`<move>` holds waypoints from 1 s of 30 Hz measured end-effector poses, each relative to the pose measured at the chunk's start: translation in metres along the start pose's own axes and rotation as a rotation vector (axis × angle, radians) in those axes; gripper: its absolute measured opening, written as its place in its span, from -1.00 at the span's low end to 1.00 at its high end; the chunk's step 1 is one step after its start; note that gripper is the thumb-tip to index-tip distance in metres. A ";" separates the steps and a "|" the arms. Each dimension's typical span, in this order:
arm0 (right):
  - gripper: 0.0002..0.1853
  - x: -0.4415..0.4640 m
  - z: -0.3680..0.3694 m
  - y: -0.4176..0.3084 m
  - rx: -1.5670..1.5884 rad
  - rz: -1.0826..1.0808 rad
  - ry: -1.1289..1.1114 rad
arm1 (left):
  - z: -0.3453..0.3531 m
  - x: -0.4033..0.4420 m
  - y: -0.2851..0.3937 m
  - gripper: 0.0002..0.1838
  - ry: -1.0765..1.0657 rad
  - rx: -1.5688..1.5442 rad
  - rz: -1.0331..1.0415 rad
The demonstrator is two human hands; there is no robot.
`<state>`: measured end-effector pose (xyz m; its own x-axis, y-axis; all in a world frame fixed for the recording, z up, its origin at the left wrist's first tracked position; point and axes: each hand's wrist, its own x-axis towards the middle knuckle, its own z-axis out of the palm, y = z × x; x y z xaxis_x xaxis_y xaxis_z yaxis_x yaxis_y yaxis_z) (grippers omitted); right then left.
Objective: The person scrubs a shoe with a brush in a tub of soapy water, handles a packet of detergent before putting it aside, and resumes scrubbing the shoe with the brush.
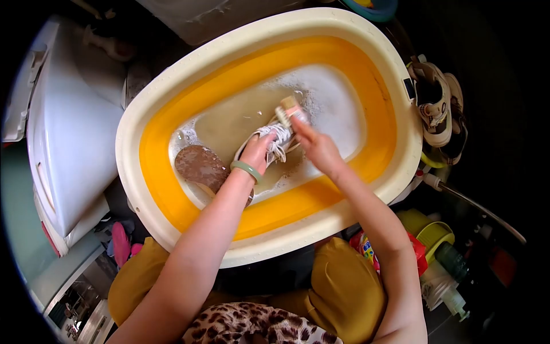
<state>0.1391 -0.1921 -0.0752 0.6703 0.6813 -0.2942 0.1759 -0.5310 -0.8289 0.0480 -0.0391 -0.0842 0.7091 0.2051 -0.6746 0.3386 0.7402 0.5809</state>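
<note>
In the head view, a white-laced sneaker (279, 139) lies in murky, soapy water inside a yellow and cream basin (166, 232). My left hand (258, 150), with a pale green bangle at the wrist, is closed on the sneaker near its laces. My right hand (318, 148) grips a scrub brush (291, 110) with pale bristles, held against or just over the far end of the sneaker; slight blur hides the exact contact. A second shoe (201, 167) floats left of my left hand, its brown sole turned up.
A pair of sneakers (434, 109) stands beyond the basin's right rim. At lower right are a green container (433, 235), a red packet (418, 254) and a metal rod (481, 206). A large white fixture (86, 132) borders the left side.
</note>
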 end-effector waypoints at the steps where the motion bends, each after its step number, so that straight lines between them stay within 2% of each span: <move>1: -0.55 -0.013 0.001 -0.013 -0.001 0.006 0.001 | -0.003 0.001 -0.001 -0.70 -0.002 -0.001 -0.005; 3: -0.53 -0.034 -0.004 -0.047 -0.056 0.036 -0.181 | -0.005 0.001 0.004 -0.67 0.127 -0.250 -0.093; 4: -0.53 -0.037 -0.004 -0.046 -0.058 0.033 -0.181 | -0.002 0.001 0.014 -0.65 0.200 -0.414 -0.196; 6: -0.50 -0.041 -0.006 -0.042 -0.400 -0.222 -0.264 | -0.015 0.001 0.013 -0.66 0.143 -0.451 -0.154; 7: -0.50 -0.028 -0.011 -0.039 -0.399 -0.225 -0.264 | -0.017 -0.002 0.015 -0.66 0.085 -0.487 -0.110; 9: -0.50 0.014 -0.024 -0.030 -0.471 -0.161 -0.050 | -0.015 -0.005 0.013 -0.65 0.086 -0.490 -0.134; 12: -0.49 0.026 -0.013 -0.041 -0.420 -0.207 0.001 | -0.017 0.009 0.012 -0.64 0.117 -0.540 -0.124; 13: -0.52 0.014 0.007 -0.027 -0.249 -0.269 -0.024 | -0.022 0.012 0.012 -0.64 0.112 -0.549 -0.110; 15: -0.49 -0.028 0.026 -0.036 -0.274 -0.252 -0.199 | -0.033 0.011 0.014 -0.63 0.254 -0.518 -0.147; 17: -0.41 -0.047 0.027 -0.045 -0.319 -0.438 -0.109 | -0.042 0.006 0.017 -0.62 0.309 -0.488 -0.215; 19: -0.34 -0.022 0.007 -0.046 -0.555 -0.279 -0.281 | -0.044 0.004 0.012 -0.62 0.192 -0.569 -0.146; 21: -0.35 0.026 0.005 -0.033 -0.543 -0.323 -0.077 | -0.029 0.004 0.016 -0.62 0.177 -0.568 -0.120; 23: -0.37 0.045 0.000 -0.063 -0.569 -0.273 -0.089 | -0.023 0.005 0.021 -0.62 0.223 -0.531 -0.123; 25: -0.39 0.014 0.023 -0.053 -0.349 -0.269 -0.132 | -0.022 0.006 0.028 -0.63 0.261 -0.540 -0.125; 27: -0.40 -0.035 0.032 -0.044 -0.281 -0.262 -0.200 | -0.039 0.010 0.018 -0.63 0.343 -0.494 -0.196; 30: -0.46 -0.051 0.019 -0.044 -0.367 -0.316 -0.290 | -0.043 0.006 0.018 -0.64 0.336 -0.508 -0.236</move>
<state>0.0835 -0.1942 -0.0332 0.3276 0.9188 -0.2204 0.6095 -0.3837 -0.6937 0.0322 0.0029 -0.0970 0.3913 0.1279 -0.9113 0.0683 0.9835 0.1674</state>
